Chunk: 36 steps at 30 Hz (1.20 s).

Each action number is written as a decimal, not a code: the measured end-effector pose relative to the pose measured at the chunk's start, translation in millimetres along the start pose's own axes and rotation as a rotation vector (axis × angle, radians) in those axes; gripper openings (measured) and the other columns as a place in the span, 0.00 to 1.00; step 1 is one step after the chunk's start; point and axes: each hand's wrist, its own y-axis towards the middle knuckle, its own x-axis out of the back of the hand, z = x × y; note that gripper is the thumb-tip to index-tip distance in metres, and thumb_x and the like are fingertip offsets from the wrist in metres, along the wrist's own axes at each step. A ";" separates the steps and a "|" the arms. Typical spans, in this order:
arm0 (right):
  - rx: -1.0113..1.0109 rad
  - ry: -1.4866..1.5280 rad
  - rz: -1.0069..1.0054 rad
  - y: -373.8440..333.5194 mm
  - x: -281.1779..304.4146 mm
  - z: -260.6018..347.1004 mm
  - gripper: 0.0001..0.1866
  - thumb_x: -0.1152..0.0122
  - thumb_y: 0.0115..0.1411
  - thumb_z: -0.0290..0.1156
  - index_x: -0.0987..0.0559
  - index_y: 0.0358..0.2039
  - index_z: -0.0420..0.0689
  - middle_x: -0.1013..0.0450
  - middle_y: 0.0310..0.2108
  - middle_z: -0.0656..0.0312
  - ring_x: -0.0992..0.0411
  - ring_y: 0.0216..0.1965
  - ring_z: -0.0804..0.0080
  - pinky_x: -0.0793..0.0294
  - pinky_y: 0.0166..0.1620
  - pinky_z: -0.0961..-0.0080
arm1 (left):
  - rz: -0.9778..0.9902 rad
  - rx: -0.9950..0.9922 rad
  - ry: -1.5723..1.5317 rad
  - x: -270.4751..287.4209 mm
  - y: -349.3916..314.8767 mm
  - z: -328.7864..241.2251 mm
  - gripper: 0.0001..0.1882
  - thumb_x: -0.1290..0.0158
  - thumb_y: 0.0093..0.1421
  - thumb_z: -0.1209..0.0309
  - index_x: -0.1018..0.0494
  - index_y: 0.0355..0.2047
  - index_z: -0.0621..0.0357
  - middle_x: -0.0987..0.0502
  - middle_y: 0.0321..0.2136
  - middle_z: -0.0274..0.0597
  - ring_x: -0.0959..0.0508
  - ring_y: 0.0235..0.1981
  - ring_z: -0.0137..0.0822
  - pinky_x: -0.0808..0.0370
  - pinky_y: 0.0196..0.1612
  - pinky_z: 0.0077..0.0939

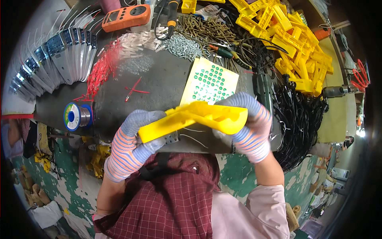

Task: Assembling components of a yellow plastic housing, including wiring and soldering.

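Note:
Both hands wear striped knit gloves. My left hand (126, 145) is closed around the left end of a yellow plastic housing (175, 119), and my right hand (258, 125) grips its right end. The housing is held in the air over the near table edge; whether it is one piece or two meeting at the middle I cannot tell. Below it, beside my left fingertips, shows a metal plate with holes (172, 138), with pale wires near it. Just beyond the housing lies a pale yellow sheet of round green stickers (211, 81).
A solder spool (77, 116) stands at left, near red wires (99, 73) and a fanned row of metal plates (59, 59). Screws (183, 47), an orange multimeter (126, 18) and yellow housings (296, 44) lie at the back. A green power tool (263, 89) and black cables (298, 127) are at right.

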 end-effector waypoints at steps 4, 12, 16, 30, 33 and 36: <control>0.604 -0.732 0.081 -10.3 -13.4 -26.0 0.15 0.31 0.44 0.33 0.19 0.34 0.44 0.26 0.27 0.57 0.26 0.27 0.55 0.26 0.31 0.60 | 0.038 0.006 0.024 12.6 -7.0 -3.5 0.24 0.38 0.55 0.80 0.29 0.52 0.57 0.25 0.46 0.46 0.23 0.47 0.39 0.28 0.52 0.30; 0.272 -0.646 0.235 54.3 -1.1 -4.7 0.09 0.34 0.55 0.34 0.20 0.35 0.45 0.25 0.33 0.58 0.25 0.36 0.53 0.25 0.39 0.63 | -0.213 0.139 -0.141 33.4 -37.7 12.1 0.26 0.37 0.56 0.75 0.32 0.54 0.57 0.26 0.50 0.46 0.24 0.51 0.36 0.29 0.55 0.29; 0.322 -1.281 0.316 130.6 52.1 -42.9 0.10 0.35 0.54 0.32 0.18 0.38 0.52 0.26 0.36 0.58 0.26 0.41 0.54 0.26 0.46 0.61 | -0.302 0.080 -0.084 34.0 -25.8 13.5 0.26 0.37 0.56 0.74 0.34 0.54 0.58 0.27 0.52 0.44 0.25 0.51 0.34 0.29 0.56 0.28; 0.184 -1.303 0.001 141.8 61.5 -52.3 0.11 0.42 0.62 0.36 0.25 0.40 0.44 0.23 0.34 0.49 0.24 0.38 0.48 0.26 0.42 0.54 | -0.364 0.038 -0.001 18.9 -20.8 4.3 0.25 0.38 0.59 0.72 0.33 0.55 0.60 0.27 0.52 0.42 0.26 0.51 0.33 0.31 0.57 0.28; 0.201 -0.714 -0.089 88.2 26.5 -14.7 0.09 0.39 0.61 0.30 0.24 0.37 0.39 0.23 0.29 0.53 0.23 0.30 0.62 0.25 0.37 0.70 | -0.328 0.060 -0.101 11.6 -17.3 6.1 0.25 0.39 0.58 0.76 0.33 0.55 0.61 0.27 0.51 0.44 0.25 0.51 0.33 0.30 0.57 0.28; 0.145 -0.383 0.114 37.8 -7.6 7.2 0.07 0.35 0.56 0.27 0.23 0.34 0.40 0.24 0.28 0.60 0.24 0.31 0.70 0.26 0.38 0.74 | -0.306 0.073 -0.079 7.6 -15.2 0.6 0.25 0.39 0.59 0.77 0.34 0.55 0.61 0.26 0.50 0.43 0.24 0.50 0.33 0.29 0.56 0.28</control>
